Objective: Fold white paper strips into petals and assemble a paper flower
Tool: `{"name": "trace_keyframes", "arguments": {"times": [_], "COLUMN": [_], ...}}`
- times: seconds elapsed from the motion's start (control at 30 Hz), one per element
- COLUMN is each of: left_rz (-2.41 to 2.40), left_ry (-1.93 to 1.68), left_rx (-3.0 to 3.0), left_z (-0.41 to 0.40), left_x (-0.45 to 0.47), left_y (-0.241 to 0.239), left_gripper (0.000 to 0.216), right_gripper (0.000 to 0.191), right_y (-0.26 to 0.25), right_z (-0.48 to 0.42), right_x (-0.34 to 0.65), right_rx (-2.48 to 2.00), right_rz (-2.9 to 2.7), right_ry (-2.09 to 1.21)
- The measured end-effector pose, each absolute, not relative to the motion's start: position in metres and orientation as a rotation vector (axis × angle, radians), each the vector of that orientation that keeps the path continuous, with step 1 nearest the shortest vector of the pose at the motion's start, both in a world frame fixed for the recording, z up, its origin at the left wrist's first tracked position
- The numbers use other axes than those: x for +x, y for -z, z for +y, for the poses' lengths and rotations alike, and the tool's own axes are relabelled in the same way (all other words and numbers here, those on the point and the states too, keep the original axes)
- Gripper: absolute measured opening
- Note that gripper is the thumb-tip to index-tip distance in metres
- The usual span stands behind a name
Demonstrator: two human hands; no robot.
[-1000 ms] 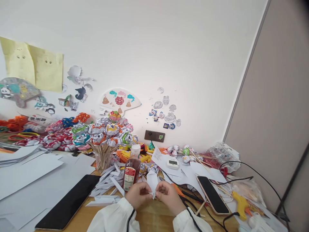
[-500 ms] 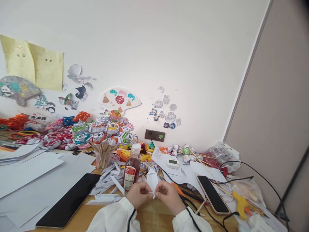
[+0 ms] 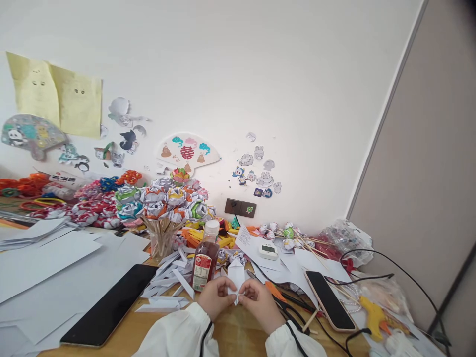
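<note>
Currently, folded white paper is over the bench, right of the bottle, long axis running near-to-far, pointed tip nearest. Left hand and right hand: grip narrow, both pinching that near end.

Held paper right of bottle — tablet left, phone right

Two hands, one held paper, one red-labelled bottle, one tablet, one smartphone, one timer, one glue gun.
</note>
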State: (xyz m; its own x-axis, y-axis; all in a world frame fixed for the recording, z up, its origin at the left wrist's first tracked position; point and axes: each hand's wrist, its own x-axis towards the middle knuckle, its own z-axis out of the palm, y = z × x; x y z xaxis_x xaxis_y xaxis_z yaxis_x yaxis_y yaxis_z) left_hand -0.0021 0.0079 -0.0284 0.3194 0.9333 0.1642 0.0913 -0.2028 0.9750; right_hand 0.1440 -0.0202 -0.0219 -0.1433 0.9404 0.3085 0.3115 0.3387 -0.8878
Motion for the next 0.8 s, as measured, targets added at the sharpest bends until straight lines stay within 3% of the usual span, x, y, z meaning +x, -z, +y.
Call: {"name": "trace_keyframes", "arguments": {"times": [0.5, 0.8], "left_rz": [0.997, 1.056], "left_ry": [-0.995, -1.079], "left_rx": [1.598, 1.681], "left_z": [0.0027, -0.0004], "left_x": [0.0006, -0.0008], "left_y": [0.0261, 0.0204], "left_gripper": [0.020, 0.019], "right_gripper": [0.013, 0.015], "right_y": [0.0243, 0.0283], "right_z": [-0.0229, -0.0215], "right_x": [0.1382, 0.1399], "right_rx": [-1.181, -1.100], "right_rz": [-1.696, -1.640], "right_ry": [-0.753, -0.916]}}
